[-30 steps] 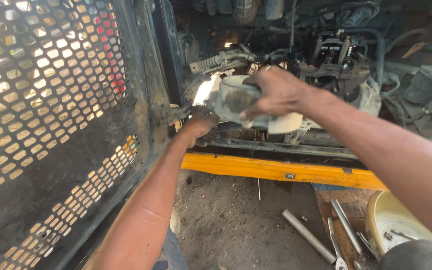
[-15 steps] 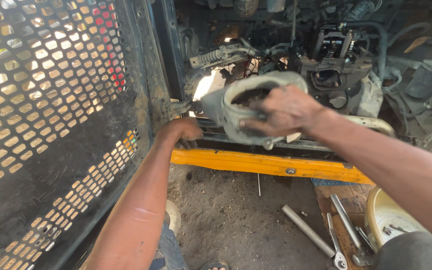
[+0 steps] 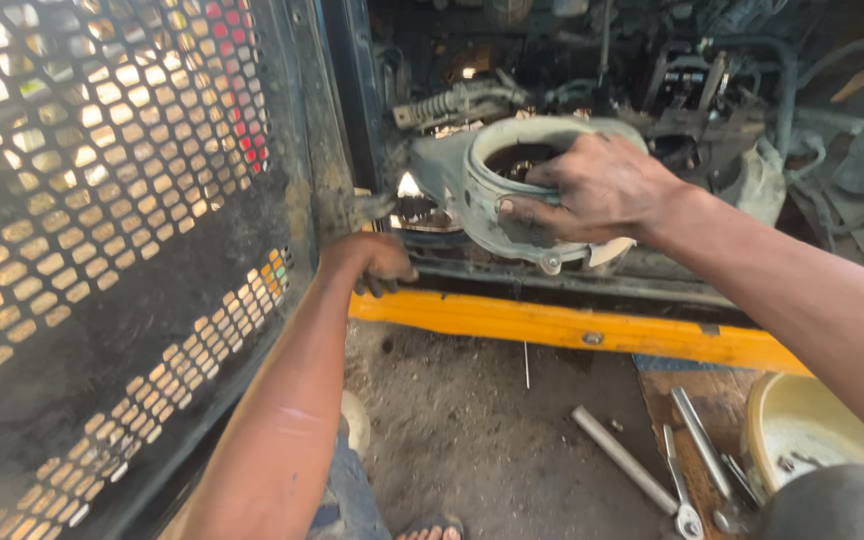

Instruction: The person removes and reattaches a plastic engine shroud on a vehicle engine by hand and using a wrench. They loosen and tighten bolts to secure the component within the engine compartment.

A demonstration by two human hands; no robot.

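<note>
Grey round metal housing gripped by right hand | left hand closed on yellow sill | step: lifting out; next needs steady pull.

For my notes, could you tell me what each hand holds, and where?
Right hand grips the grey metal housing by its round rim; left hand rests on the frame edge.

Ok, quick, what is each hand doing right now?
Left hand: closed on the lower edge of the frame, holding nothing loose.
Right hand: closed on the rim of the grey metal housing, holding it up.
</note>
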